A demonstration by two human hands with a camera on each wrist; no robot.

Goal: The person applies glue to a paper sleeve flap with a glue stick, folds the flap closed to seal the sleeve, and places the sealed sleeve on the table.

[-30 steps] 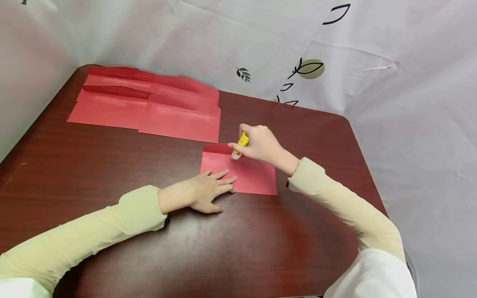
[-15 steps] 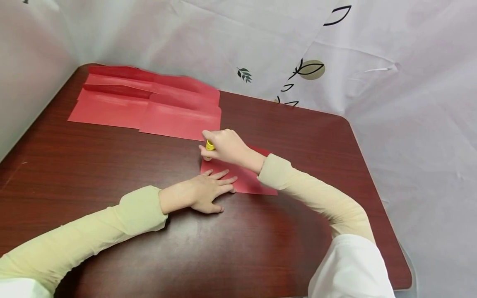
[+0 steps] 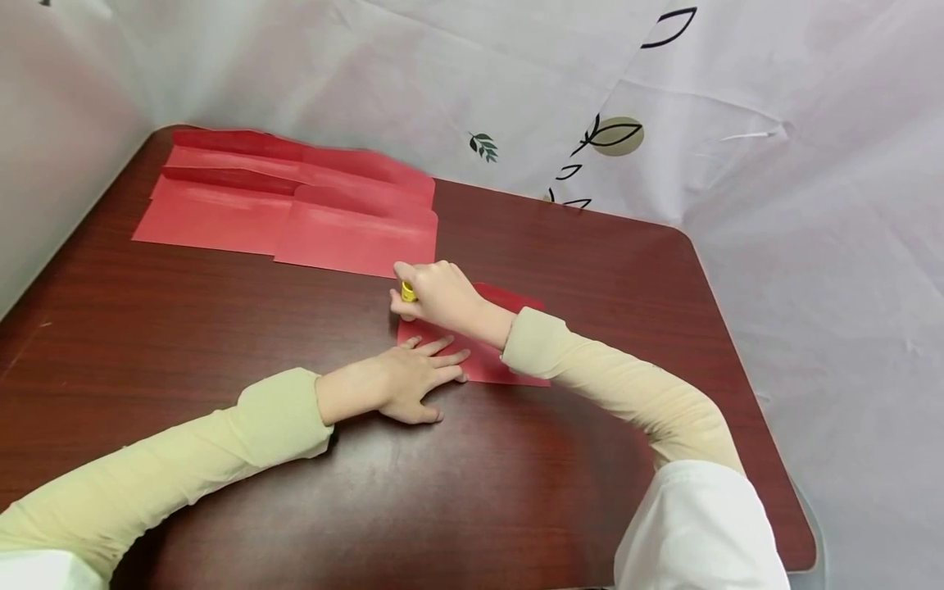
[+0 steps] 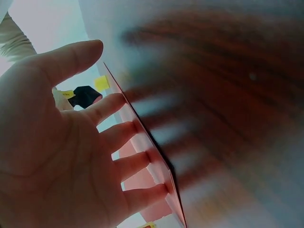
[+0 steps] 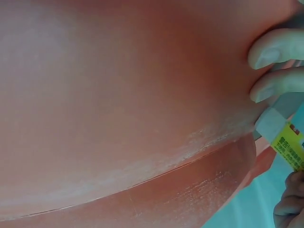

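Observation:
A red paper envelope [image 3: 487, 358] lies on the table with its flap [image 3: 509, 295] raised at the far side. My left hand [image 3: 413, 381] rests on its near left edge, fingers spread and straight; the left wrist view shows the same hand [image 4: 71, 142] with fingertips on the paper. My right hand [image 3: 450, 299] grips a yellow glue stick [image 3: 409, 292] over the envelope's far left corner, hiding much of the fold. In the right wrist view the glue stick's white end [image 5: 270, 124] is at the paper, and whitish streaks [image 5: 204, 142] run along the crease and the flap.
Several red envelopes [image 3: 354, 238] lie overlapping in two rows at the table's back left, flaps raised. The brown wooden table [image 3: 413, 508] meets a pale hanging cloth [image 3: 369, 82] with leaf prints at its back and sides.
With the glue stick, my right hand has moved left from the envelope's middle to its far left corner, then barely shifted. The left hand has stayed in place.

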